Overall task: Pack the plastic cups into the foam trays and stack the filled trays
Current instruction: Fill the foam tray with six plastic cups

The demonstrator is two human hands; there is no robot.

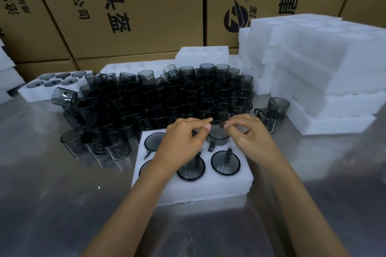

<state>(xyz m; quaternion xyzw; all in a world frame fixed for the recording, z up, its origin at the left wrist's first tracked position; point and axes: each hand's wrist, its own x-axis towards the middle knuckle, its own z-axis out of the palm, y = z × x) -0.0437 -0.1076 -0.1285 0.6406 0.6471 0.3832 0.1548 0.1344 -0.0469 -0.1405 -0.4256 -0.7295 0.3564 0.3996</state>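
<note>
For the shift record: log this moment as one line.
left hand + right hand: pinch cup rim | cup: half-seated, far-right pocket | foam tray: nearly full

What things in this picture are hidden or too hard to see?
- Head view: the left hand covers the top-middle pocket of the white foam tray, so its contents cannot be told.
- The left forearm hides most of the bottom-left pocket.
- The smoky grey plastic cups in the heap overlap darkly; they cannot be counted.
- The stack of empty white foam trays is cut off by the right edge.
</note>
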